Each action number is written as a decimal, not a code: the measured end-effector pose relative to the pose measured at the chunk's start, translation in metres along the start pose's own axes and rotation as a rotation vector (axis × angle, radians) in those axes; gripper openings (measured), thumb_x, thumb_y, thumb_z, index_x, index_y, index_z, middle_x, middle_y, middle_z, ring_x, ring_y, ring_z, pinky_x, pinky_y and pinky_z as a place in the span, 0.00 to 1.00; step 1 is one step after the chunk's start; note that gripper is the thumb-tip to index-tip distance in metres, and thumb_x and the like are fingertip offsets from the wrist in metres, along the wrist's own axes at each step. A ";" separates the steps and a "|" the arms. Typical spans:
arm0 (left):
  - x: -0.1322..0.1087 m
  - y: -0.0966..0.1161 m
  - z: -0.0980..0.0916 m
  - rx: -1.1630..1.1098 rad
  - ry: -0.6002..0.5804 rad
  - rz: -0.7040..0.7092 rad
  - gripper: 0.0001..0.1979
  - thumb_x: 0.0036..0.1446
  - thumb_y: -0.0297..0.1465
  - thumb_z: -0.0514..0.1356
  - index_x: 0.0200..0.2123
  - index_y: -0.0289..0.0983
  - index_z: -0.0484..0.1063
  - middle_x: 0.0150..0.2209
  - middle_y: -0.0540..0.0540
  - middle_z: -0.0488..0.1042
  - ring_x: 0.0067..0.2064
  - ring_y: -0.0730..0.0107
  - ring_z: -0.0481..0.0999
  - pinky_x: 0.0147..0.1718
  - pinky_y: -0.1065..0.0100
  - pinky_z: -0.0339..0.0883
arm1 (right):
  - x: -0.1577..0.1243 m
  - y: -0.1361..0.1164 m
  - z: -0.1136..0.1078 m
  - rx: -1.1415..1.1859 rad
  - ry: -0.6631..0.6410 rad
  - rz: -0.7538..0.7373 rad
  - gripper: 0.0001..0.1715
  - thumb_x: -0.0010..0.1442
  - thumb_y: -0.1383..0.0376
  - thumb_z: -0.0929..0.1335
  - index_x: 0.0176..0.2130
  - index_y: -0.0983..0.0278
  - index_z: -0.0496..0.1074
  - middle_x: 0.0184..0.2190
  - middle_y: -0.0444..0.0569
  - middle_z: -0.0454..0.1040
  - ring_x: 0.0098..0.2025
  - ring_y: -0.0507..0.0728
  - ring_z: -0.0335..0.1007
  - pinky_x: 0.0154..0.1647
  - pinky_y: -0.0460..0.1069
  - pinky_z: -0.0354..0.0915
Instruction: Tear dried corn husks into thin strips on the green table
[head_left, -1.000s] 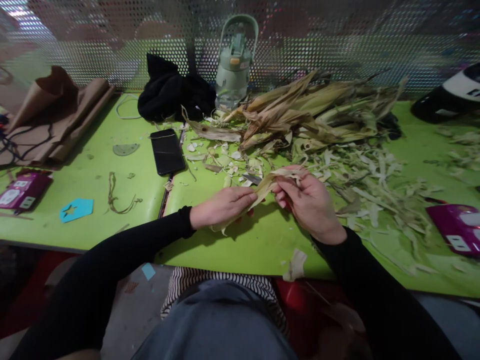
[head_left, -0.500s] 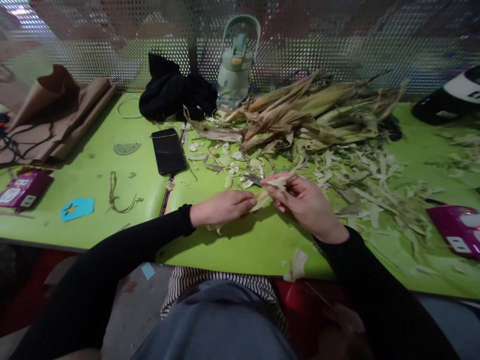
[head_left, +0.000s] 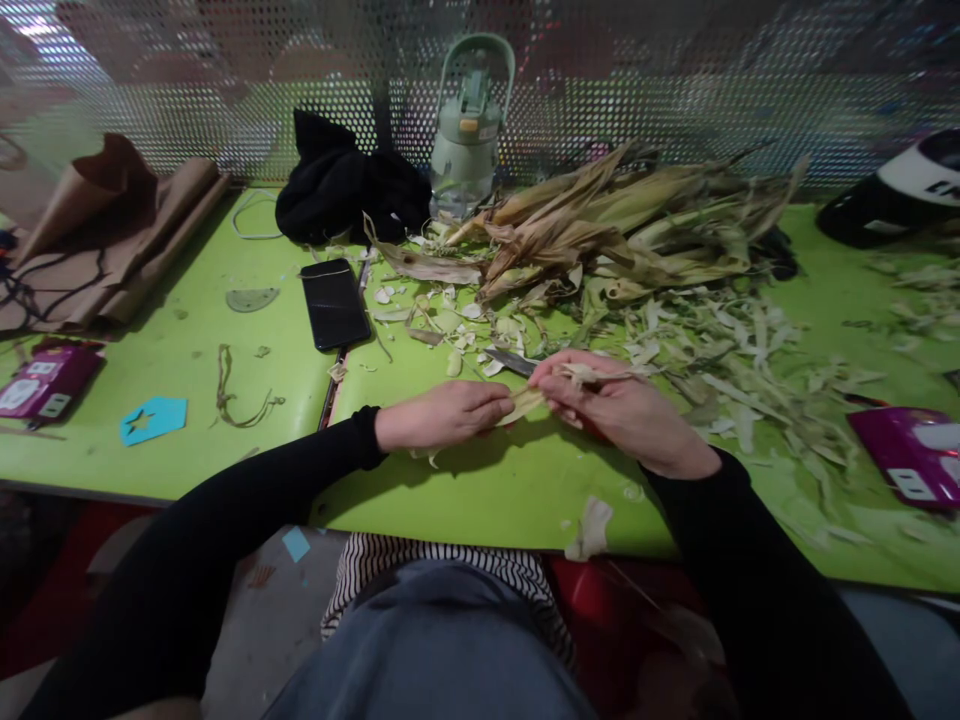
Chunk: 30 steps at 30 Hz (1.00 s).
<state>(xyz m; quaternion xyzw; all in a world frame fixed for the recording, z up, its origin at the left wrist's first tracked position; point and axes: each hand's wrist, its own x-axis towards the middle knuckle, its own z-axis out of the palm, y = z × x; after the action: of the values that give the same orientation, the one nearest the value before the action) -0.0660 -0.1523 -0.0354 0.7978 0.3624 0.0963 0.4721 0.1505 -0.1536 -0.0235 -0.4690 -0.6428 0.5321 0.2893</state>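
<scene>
My left hand (head_left: 454, 412) pinches a pale corn husk (head_left: 523, 404) low over the green table. My right hand (head_left: 611, 405) is closed on the husk's other end, and a loose pale strip curls over its fingers. Just behind the right fingertips is a grey pointed blade (head_left: 510, 361); its other end is hidden by the hand, so I cannot tell what tool it belongs to. Beyond the hands lies a large heap of dry corn husks (head_left: 600, 230). Shredded husk strips (head_left: 750, 370) spread out to the right of my right hand.
On the green table (head_left: 450, 490), a black phone (head_left: 335, 304) and black cloth (head_left: 352, 190) lie left of the heap. A green bottle (head_left: 466, 140) stands behind. Brown paper (head_left: 112, 230), a blue cutout (head_left: 154, 420) and purple packs (head_left: 907, 455) lie farther out.
My right hand has shifted to the right, with a strip of husk over its fingers. More of the grey blade shows now. My left hand has stayed nearly in place.
</scene>
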 end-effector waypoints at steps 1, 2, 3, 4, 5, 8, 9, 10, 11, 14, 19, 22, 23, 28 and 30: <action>0.000 0.000 -0.001 -0.005 0.013 0.014 0.16 0.70 0.40 0.44 0.39 0.37 0.66 0.36 0.47 0.70 0.37 0.69 0.68 0.43 0.66 0.64 | 0.001 0.001 0.000 0.060 0.034 0.013 0.18 0.56 0.49 0.73 0.34 0.59 0.74 0.20 0.39 0.66 0.20 0.49 0.56 0.20 0.46 0.53; 0.001 -0.001 -0.001 -0.015 0.019 0.022 0.16 0.70 0.39 0.44 0.39 0.37 0.66 0.36 0.47 0.69 0.36 0.70 0.67 0.42 0.66 0.64 | 0.001 0.003 0.000 0.116 0.059 0.016 0.18 0.55 0.49 0.74 0.35 0.59 0.74 0.20 0.39 0.67 0.20 0.48 0.56 0.20 0.46 0.53; 0.001 -0.001 -0.002 -0.031 0.019 0.025 0.16 0.70 0.39 0.44 0.39 0.37 0.66 0.35 0.48 0.69 0.35 0.70 0.67 0.41 0.67 0.64 | 0.001 0.003 0.000 0.161 0.088 0.013 0.18 0.54 0.50 0.75 0.34 0.59 0.73 0.21 0.39 0.67 0.20 0.48 0.57 0.20 0.46 0.53; 0.001 -0.001 -0.002 -0.053 0.013 0.022 0.15 0.70 0.39 0.44 0.39 0.37 0.65 0.34 0.48 0.68 0.34 0.71 0.66 0.39 0.68 0.64 | 0.001 0.004 -0.001 0.193 0.114 0.005 0.18 0.52 0.51 0.76 0.33 0.60 0.73 0.22 0.39 0.68 0.21 0.48 0.58 0.20 0.46 0.54; 0.001 -0.001 -0.003 -0.077 0.003 0.019 0.15 0.70 0.38 0.44 0.39 0.37 0.65 0.34 0.48 0.68 0.33 0.72 0.66 0.38 0.68 0.64 | 0.001 0.004 -0.001 0.214 0.133 -0.007 0.18 0.52 0.52 0.77 0.32 0.60 0.73 0.22 0.39 0.67 0.21 0.48 0.59 0.20 0.46 0.56; -0.001 0.001 -0.004 -0.123 -0.030 0.010 0.15 0.70 0.37 0.44 0.37 0.36 0.64 0.34 0.47 0.71 0.34 0.71 0.68 0.40 0.66 0.65 | 0.000 0.003 0.000 0.178 0.122 -0.042 0.16 0.53 0.53 0.77 0.31 0.60 0.72 0.22 0.39 0.68 0.22 0.47 0.61 0.23 0.45 0.59; -0.001 0.002 -0.005 -0.129 -0.024 0.009 0.14 0.69 0.37 0.45 0.37 0.36 0.65 0.36 0.46 0.72 0.35 0.70 0.69 0.41 0.66 0.65 | 0.000 0.002 0.001 0.146 0.103 -0.048 0.16 0.54 0.53 0.76 0.32 0.61 0.73 0.23 0.39 0.70 0.23 0.47 0.62 0.23 0.45 0.60; -0.002 0.004 -0.005 -0.140 -0.007 0.013 0.13 0.69 0.35 0.45 0.39 0.36 0.65 0.38 0.45 0.72 0.37 0.70 0.69 0.42 0.65 0.65 | 0.000 0.002 0.003 0.117 0.085 -0.053 0.16 0.54 0.53 0.76 0.32 0.61 0.73 0.23 0.40 0.70 0.23 0.48 0.63 0.23 0.45 0.60; -0.002 0.005 -0.004 -0.160 0.017 0.021 0.12 0.68 0.35 0.46 0.40 0.35 0.65 0.39 0.45 0.73 0.39 0.69 0.70 0.43 0.65 0.65 | -0.001 0.001 0.004 0.094 0.068 -0.054 0.16 0.55 0.52 0.75 0.32 0.61 0.73 0.24 0.40 0.71 0.23 0.48 0.63 0.23 0.45 0.60; -0.002 0.008 -0.001 -0.183 0.082 0.033 0.11 0.67 0.35 0.48 0.44 0.35 0.65 0.41 0.44 0.73 0.40 0.68 0.72 0.44 0.65 0.66 | 0.001 0.001 0.010 0.054 0.032 -0.067 0.18 0.54 0.51 0.75 0.31 0.61 0.72 0.23 0.40 0.70 0.23 0.48 0.63 0.24 0.46 0.60; 0.001 0.005 0.011 0.072 0.127 0.030 0.15 0.70 0.38 0.43 0.43 0.36 0.64 0.39 0.43 0.73 0.37 0.67 0.70 0.42 0.62 0.67 | 0.005 0.003 0.018 0.064 0.018 -0.082 0.18 0.54 0.51 0.76 0.31 0.61 0.73 0.23 0.39 0.69 0.22 0.48 0.61 0.24 0.46 0.60; 0.000 0.005 0.014 0.151 0.153 0.046 0.17 0.72 0.37 0.39 0.44 0.36 0.63 0.41 0.41 0.74 0.37 0.66 0.71 0.43 0.61 0.66 | 0.007 0.003 0.019 0.098 0.020 -0.086 0.18 0.54 0.50 0.75 0.31 0.61 0.73 0.24 0.40 0.69 0.23 0.48 0.60 0.24 0.46 0.61; -0.001 0.006 0.014 0.160 0.161 0.044 0.17 0.72 0.37 0.39 0.43 0.36 0.63 0.40 0.42 0.74 0.36 0.66 0.71 0.42 0.61 0.66 | 0.007 0.002 0.019 0.098 0.016 -0.088 0.18 0.54 0.50 0.76 0.31 0.61 0.73 0.24 0.40 0.69 0.23 0.48 0.60 0.25 0.46 0.62; -0.004 0.009 0.011 0.152 0.229 0.021 0.14 0.71 0.37 0.42 0.38 0.38 0.61 0.30 0.49 0.67 0.28 0.71 0.63 0.34 0.66 0.62 | 0.006 0.002 0.014 0.049 0.021 -0.110 0.17 0.54 0.52 0.76 0.31 0.61 0.73 0.26 0.41 0.70 0.24 0.48 0.63 0.26 0.46 0.62; -0.004 0.007 0.010 0.158 0.216 0.055 0.13 0.70 0.35 0.43 0.35 0.39 0.60 0.29 0.51 0.65 0.27 0.72 0.61 0.33 0.67 0.60 | 0.004 0.004 0.014 0.013 0.003 -0.129 0.17 0.56 0.52 0.74 0.32 0.62 0.72 0.26 0.41 0.70 0.24 0.49 0.63 0.25 0.46 0.61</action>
<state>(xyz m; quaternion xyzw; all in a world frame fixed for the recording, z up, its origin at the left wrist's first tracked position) -0.0607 -0.1640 -0.0338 0.8270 0.3957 0.1657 0.3633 0.1379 -0.1556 -0.0315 -0.4258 -0.6677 0.5157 0.3270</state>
